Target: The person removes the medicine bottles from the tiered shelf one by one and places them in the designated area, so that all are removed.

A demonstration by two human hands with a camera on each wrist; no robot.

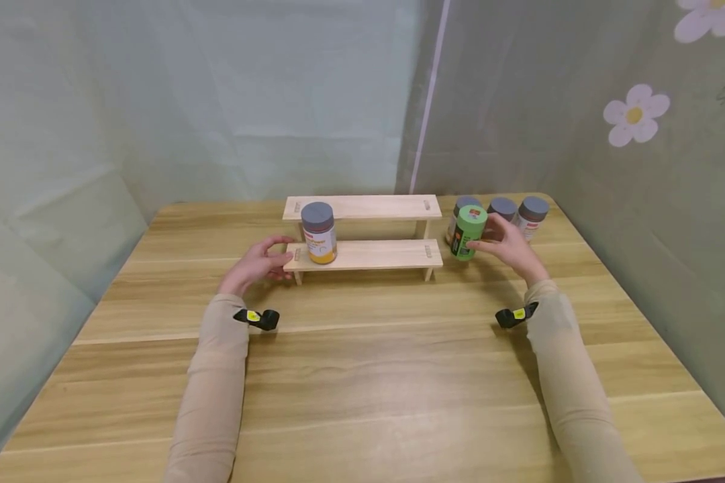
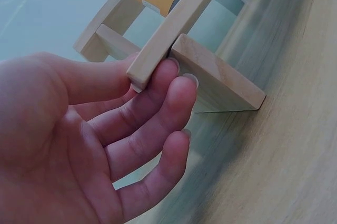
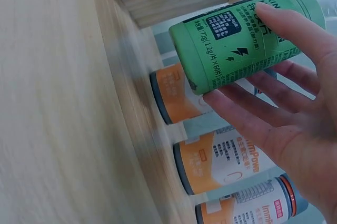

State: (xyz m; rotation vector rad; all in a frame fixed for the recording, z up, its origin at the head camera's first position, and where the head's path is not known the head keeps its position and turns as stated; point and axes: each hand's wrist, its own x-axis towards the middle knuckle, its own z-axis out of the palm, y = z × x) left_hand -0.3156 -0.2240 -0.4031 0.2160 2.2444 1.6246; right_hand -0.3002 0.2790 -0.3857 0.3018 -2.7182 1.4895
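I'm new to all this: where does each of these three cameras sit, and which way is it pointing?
Head: worn on the person's head, looking forward and down at the wooden table, the two-step rack and both sleeved arms; left hand, right hand.
Left wrist: on the left wrist, looking along the palm at the rack's end, which the fingers touch.
Right wrist: on the right wrist, looking at the green bottle that the fingers grip, orange-labelled bottles behind.
Shared: head and right wrist both show the green bottle.
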